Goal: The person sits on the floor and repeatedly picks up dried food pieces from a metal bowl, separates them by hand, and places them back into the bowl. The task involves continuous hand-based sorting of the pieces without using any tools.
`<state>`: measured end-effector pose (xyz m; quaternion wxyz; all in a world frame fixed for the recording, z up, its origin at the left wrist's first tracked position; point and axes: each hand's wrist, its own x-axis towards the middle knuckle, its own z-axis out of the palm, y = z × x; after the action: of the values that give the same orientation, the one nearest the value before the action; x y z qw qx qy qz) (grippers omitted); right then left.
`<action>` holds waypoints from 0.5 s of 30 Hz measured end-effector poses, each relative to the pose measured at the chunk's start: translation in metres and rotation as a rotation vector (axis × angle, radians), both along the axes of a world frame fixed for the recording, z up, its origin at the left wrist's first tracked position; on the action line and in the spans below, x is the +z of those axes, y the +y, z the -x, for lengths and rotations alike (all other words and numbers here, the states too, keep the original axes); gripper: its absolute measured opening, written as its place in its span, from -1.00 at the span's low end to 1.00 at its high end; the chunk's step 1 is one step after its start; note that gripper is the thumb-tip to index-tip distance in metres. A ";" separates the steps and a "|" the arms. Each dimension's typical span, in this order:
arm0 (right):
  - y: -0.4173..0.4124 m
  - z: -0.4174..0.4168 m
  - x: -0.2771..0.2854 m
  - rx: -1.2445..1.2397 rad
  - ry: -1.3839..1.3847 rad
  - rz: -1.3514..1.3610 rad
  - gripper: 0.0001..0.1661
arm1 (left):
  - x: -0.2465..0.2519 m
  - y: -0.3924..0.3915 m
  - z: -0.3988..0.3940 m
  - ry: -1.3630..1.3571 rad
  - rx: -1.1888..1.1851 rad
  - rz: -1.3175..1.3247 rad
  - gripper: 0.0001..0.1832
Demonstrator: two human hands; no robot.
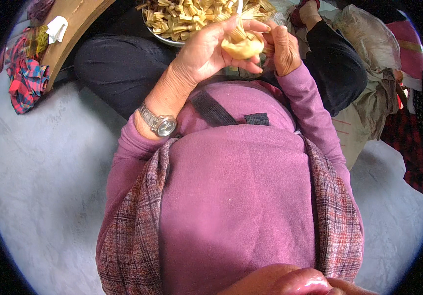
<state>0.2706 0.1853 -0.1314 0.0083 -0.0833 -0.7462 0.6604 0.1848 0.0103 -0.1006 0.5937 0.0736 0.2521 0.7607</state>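
Note:
Near the top centre my left hand [206, 49], with a metal wristwatch [165, 125] on its wrist, holds a pale yellow, rounded piece [242, 48] that looks like plaited husk or straw. Loose strands stand up from it between the fingers. Close on its right side is my right hand [287, 46], thumb raised, its fingertips partly hidden by the piece and at its strands. Just beyond both hands a round, pale-rimmed basin [167, 40] holds a heap of folded and knotted dry yellow husk pieces [185, 16].
A curved wooden edge [75, 29] at upper left carries a white crumpled tissue [57, 28] and a checked cloth [29, 83]. Plastic bags [368, 37] and piled cloth [373, 99] lie at right. Black-trousered legs [119, 70] are folded on the grey floor [49, 158].

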 end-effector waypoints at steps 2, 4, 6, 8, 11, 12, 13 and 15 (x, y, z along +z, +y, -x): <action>0.005 -0.008 0.015 -0.032 0.204 -0.191 -0.28 | -0.002 -0.001 0.003 -0.069 0.061 -0.020 -0.36; 0.017 -0.017 0.017 -0.105 0.167 -0.217 -0.31 | 0.001 -0.005 0.006 -0.138 0.118 -0.089 -0.39; 0.033 -0.027 0.018 -0.139 0.096 -0.209 -0.36 | 0.006 -0.010 0.009 -0.127 0.145 -0.056 -0.40; 0.035 -0.033 0.020 -0.138 0.061 -0.173 -0.43 | 0.003 -0.012 0.011 -0.134 0.143 -0.110 -0.40; 0.037 -0.026 0.011 -0.023 0.128 -0.286 -0.58 | -0.002 -0.016 0.016 -0.079 0.187 -0.009 -0.34; 0.030 -0.024 0.016 -0.010 0.100 -0.242 -0.69 | 0.002 -0.013 0.016 0.048 0.217 0.112 -0.30; 0.032 -0.023 0.005 0.007 0.047 -0.201 -0.73 | 0.010 -0.009 0.013 0.175 0.247 0.233 -0.25; 0.029 -0.022 0.008 0.010 -0.037 -0.151 -0.74 | 0.020 -0.006 0.003 0.305 0.241 0.469 -0.16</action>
<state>0.2927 0.2141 -0.1234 -0.0024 -0.0911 -0.7944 0.6006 0.1817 0.0038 -0.0807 0.4553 0.0174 0.5141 0.7267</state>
